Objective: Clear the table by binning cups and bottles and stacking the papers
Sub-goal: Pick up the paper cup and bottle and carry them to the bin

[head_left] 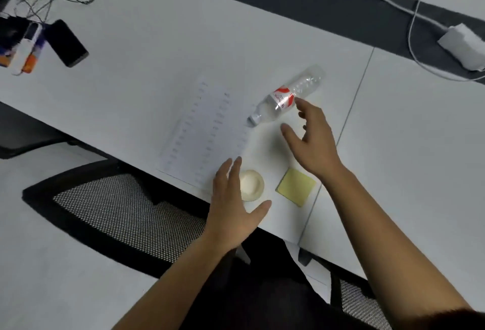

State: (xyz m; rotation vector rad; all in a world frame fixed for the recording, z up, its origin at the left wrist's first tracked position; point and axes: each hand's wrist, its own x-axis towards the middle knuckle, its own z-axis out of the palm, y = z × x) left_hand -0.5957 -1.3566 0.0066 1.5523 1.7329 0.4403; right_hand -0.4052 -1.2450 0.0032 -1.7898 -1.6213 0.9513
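Two hands up, nothing held in either one; the cup [252, 185] is a small white paper one seen from above, standing upright near the front edge of the table [157, 54]; just right of the cup, not touching it, sits a square yellow pad of sticky notes [296, 186]; left of the cup and running back from it lies a printed sheet [204, 132], white with faint columns of text, flat and a bit skewed; further back from the cup the bottle [287, 93] lies on its side, clear plastic with a red and white label, cap end pointing toward the sheet's far corner; left hand [233, 209] is over the cup's left rim, fingers straight and close together, thumb swung wide, hiding part of the rim, can't tell if it's touching; right hand [312, 140] is beyond the cup by the bottle, fingers loosely spread, index tip right at the label, contact unclear; way off left of the cup lies a dark phone [69, 43].
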